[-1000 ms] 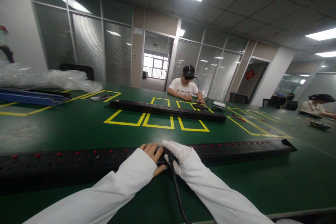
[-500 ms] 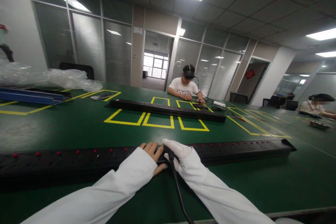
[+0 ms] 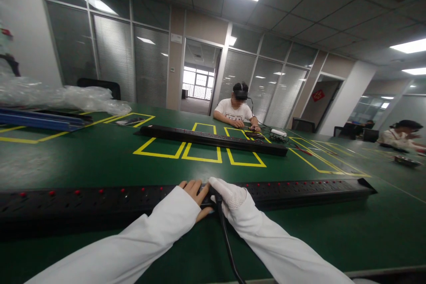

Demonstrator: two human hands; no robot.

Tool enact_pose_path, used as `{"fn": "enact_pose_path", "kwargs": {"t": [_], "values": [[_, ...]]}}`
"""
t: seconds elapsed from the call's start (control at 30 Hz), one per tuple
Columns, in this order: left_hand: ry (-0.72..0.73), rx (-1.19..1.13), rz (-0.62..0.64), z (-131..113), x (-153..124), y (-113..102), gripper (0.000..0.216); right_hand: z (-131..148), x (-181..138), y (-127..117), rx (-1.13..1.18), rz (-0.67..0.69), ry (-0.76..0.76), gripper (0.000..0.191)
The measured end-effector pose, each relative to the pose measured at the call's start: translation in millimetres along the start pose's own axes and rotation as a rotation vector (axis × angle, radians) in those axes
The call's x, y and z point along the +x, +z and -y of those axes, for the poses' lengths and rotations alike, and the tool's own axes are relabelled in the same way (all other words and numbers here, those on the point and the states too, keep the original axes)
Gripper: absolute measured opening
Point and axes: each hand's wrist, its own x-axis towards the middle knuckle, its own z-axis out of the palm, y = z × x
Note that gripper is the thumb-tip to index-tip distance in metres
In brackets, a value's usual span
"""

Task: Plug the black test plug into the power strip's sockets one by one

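A long black power strip (image 3: 286, 195) with a row of small red buttons or lights lies across the near side of the green table. My left hand (image 3: 195, 197), bare, grips its middle, fingers over the top and thumb along the near side. Right beside it, my right hand (image 3: 228, 195), in a white dotted glove, closes around the plug end of a black power cord (image 3: 225, 233) at the strip's top. The plug's face is hidden by my hands, so how deep it sits I cannot tell. The cord hangs toward me.
A second black power strip (image 3: 213, 138) lies farther back across yellow tape outlines (image 3: 201, 160). Blue rails (image 3: 40, 120) and clear plastic wrap (image 3: 63, 95) are at the left. A person (image 3: 238, 108) in a headset works opposite; another person (image 3: 401, 135) sits far right.
Both hands keep their hold on the strip and the plug, with hardly any movement. The view shifts slightly. The person at far right has raised a hand.
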Motion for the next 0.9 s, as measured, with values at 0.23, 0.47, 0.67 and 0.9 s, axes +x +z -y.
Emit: {"fn": "enact_pose_path", "kwargs": {"t": [0.23, 0.47, 0.67, 0.9], "values": [[0.001, 0.000, -0.002, -0.3, 0.4, -0.9, 0.064, -1.7, 2.8, -0.3, 0.025, -0.013, 0.033, 0.043], [-0.005, 0.011, -0.003, -0.2, 0.7, 0.4, 0.060, 0.9, 0.6, 5.0, 0.028, -0.028, 0.025, 0.043], [-0.008, 0.005, -0.011, -1.0, 1.1, 0.4, 0.060, -1.2, 0.2, 8.6, 0.024, -0.033, 0.037, 0.042], [-0.009, -0.002, 0.006, -1.6, 0.6, -2.1, 0.065, -2.8, 0.2, 5.0, 0.034, -0.055, 0.062, 0.044]]}}
